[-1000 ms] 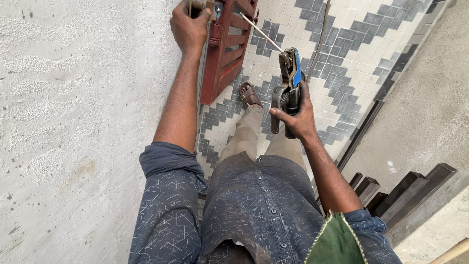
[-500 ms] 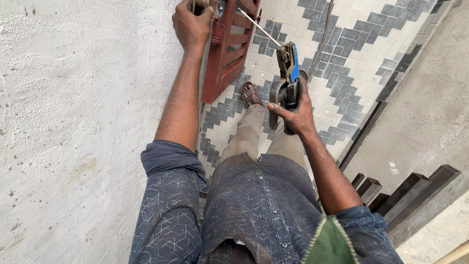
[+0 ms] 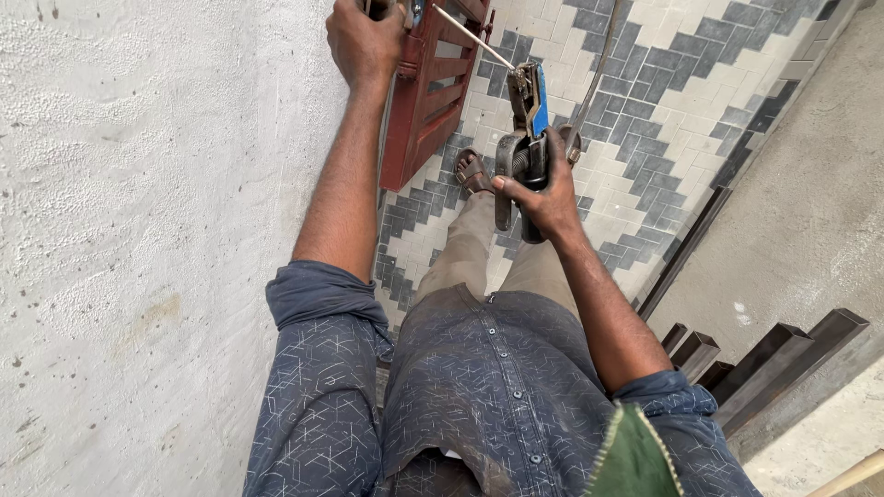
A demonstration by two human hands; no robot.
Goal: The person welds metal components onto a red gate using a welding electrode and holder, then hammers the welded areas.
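My right hand (image 3: 545,198) grips a dark welding electrode holder (image 3: 525,138) with a blue patch; a thin rod (image 3: 471,37) sticks out of its jaws toward the upper left. My left hand (image 3: 364,41) is closed on the top edge of a red metal frame with slats (image 3: 428,92), which stands against the white wall. The rod's tip reaches the frame's top near my left hand. A cable (image 3: 599,64) runs up from the holder.
A rough white plastered wall (image 3: 138,230) fills the left. Below lie zigzag grey and cream floor tiles (image 3: 645,92). My sandalled foot (image 3: 471,172) shows under the frame. Several dark square steel tubes (image 3: 764,359) lie at the right on concrete.
My right hand has carried the holder slightly up and left, bringing the rod tip closer to the frame's top. My left hand keeps its grip.
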